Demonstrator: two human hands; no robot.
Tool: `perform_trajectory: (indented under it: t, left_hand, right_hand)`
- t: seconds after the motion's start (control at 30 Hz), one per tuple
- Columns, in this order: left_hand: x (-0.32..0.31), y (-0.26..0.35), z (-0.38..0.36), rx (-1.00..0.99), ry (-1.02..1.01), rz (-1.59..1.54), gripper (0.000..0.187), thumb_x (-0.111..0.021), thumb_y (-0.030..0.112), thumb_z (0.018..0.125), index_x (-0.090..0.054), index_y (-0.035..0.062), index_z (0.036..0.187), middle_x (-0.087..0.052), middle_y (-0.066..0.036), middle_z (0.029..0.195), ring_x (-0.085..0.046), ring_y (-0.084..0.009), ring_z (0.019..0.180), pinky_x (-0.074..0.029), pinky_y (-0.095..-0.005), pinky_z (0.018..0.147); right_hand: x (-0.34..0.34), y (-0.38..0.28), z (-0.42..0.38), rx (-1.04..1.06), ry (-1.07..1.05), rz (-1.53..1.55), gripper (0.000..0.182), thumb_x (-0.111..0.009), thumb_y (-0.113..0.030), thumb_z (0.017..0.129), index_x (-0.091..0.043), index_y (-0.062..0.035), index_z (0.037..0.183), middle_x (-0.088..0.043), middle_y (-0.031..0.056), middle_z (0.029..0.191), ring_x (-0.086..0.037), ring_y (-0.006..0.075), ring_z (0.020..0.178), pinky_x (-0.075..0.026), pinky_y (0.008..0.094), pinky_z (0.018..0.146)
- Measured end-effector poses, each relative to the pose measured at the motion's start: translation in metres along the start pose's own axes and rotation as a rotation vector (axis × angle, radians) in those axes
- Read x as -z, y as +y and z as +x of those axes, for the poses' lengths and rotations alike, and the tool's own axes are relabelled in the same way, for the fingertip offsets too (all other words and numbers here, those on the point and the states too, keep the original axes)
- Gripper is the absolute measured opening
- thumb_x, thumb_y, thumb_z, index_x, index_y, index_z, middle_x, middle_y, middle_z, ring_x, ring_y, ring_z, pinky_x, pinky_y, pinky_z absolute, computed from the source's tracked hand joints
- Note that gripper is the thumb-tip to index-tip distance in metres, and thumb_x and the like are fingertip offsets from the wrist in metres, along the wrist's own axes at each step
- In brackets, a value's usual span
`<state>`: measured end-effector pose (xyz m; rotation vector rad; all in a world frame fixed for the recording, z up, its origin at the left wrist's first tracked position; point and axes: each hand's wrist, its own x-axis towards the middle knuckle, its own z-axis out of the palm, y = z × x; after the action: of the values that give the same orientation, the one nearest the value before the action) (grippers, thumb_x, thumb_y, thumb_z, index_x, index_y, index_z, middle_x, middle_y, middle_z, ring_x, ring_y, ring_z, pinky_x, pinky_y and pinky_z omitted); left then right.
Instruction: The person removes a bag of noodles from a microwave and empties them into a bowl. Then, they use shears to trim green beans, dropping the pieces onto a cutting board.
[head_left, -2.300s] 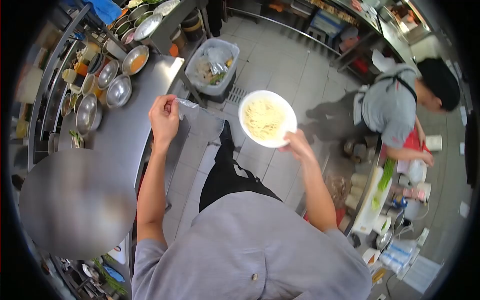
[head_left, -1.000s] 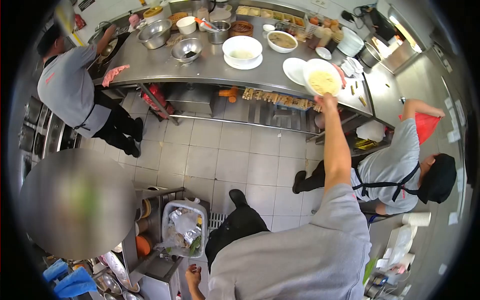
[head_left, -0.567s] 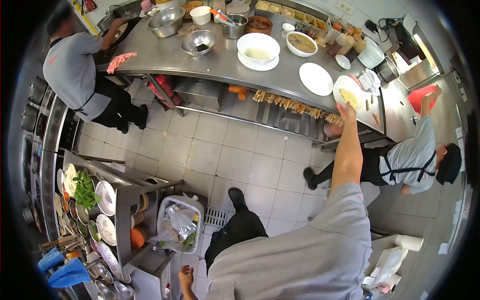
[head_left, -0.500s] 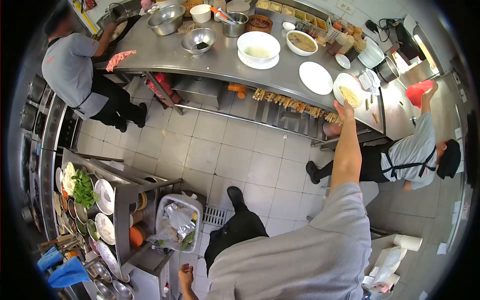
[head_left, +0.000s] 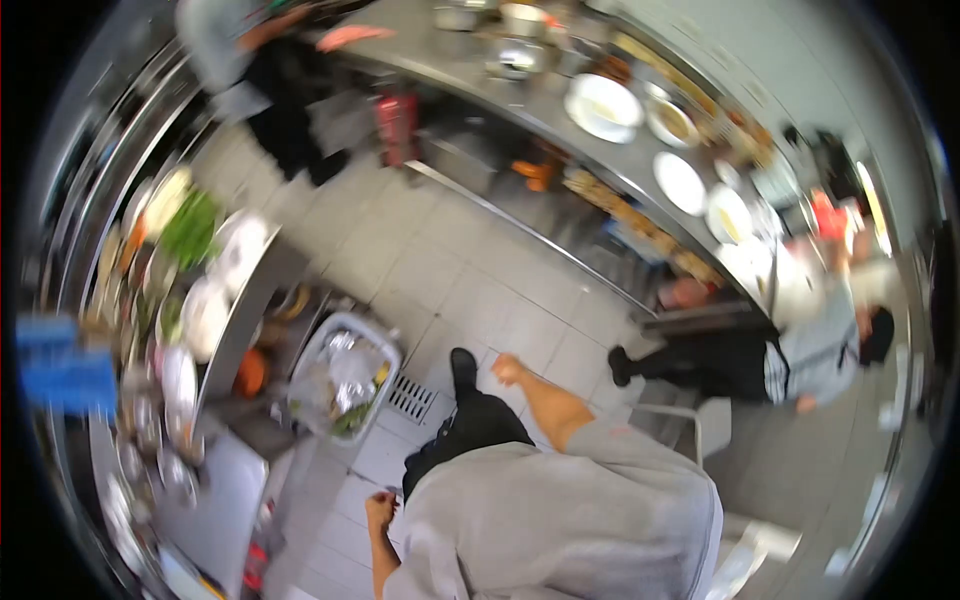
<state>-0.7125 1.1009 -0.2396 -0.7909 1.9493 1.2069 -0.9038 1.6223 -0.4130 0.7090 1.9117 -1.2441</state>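
Note:
My right hand hangs over the tiled floor, off the counter, its fingers loosely curled with nothing visible in them. Low at my left side, my left hand is curled too, and no object shows in it. A white bowl of noodles stands at the right part of the steel counter, beside a white oval plate. Farther left along the counter are a soup bowl and a large white bowl. Nearest my left hand is a grey bin with plastic and greens in it.
A co-worker stands at the right by the counter's end; another person is at the upper left. A prep station with plates and green leaves lines the left side. A floor drain lies beside the bin.
My right hand has let go of the noodle bowl and drawn back to my body. The view has turned, blurring the scene. The left hand stays low at my side.

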Motion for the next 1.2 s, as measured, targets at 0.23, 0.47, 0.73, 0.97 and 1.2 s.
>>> perform_trajectory:
  t: [0.23,0.47,0.73,0.97,1.2]
  left_hand:
    - [0.021,-0.105,-0.055,-0.008,0.429,0.076,0.024,-0.059,0.02,0.08,-0.068,0.0008,0.091,-0.066,-0.029,0.084,-0.066,-0.0433,0.082,-0.053,-0.0482,0.075]
    - [0.038,-0.198,-0.134,0.054,0.667,-0.303,0.042,-0.071,0.017,0.079,-0.064,0.0025,0.118,-0.064,-0.024,0.115,-0.062,-0.0388,0.11,-0.05,-0.0439,0.095]
    - [0.002,-0.301,-0.192,0.395,0.864,-0.571,0.032,-0.072,0.019,0.078,-0.069,0.0011,0.105,-0.068,-0.024,0.106,-0.065,-0.0398,0.102,-0.051,-0.045,0.091]
    - [-0.025,-0.401,-0.21,0.602,1.209,-0.735,0.035,-0.061,0.005,0.071,-0.066,0.0019,0.106,-0.069,-0.019,0.095,-0.065,-0.0401,0.095,-0.052,-0.0436,0.088]
    - [0.019,-0.47,-0.256,0.849,1.081,-1.357,0.029,-0.07,0.008,0.076,-0.066,-0.0013,0.103,-0.07,-0.013,0.092,-0.067,-0.0238,0.086,-0.054,-0.035,0.078]
  right_hand:
    - [-0.26,-0.194,-0.153,0.733,-0.61,-0.639,0.025,-0.067,-0.018,0.092,-0.063,-0.0009,0.11,-0.069,0.0084,0.087,-0.065,0.017,0.081,-0.053,0.0322,0.074]
    - [-0.375,-0.235,-0.187,0.516,-0.74,-0.57,0.018,-0.065,-0.014,0.095,-0.061,-0.0026,0.108,-0.065,0.0042,0.078,-0.061,0.0113,0.067,-0.05,0.0272,0.057]
    - [-0.542,-0.24,-0.261,0.977,-0.987,-1.209,0.026,-0.071,-0.017,0.089,-0.065,0.0012,0.106,-0.068,0.0092,0.079,-0.065,0.0177,0.071,-0.053,0.0336,0.068]
    - [-0.751,-0.295,-0.36,1.247,-1.161,-1.241,0.021,-0.068,-0.015,0.088,-0.065,0.0018,0.1,-0.068,0.0151,0.082,-0.066,0.0244,0.073,-0.053,0.036,0.068]
    - [-0.98,-0.347,-0.475,1.312,-1.224,-1.114,0.017,-0.07,-0.015,0.085,-0.061,-0.0001,0.083,-0.065,0.0169,0.075,-0.063,0.0304,0.069,-0.05,0.0396,0.063]
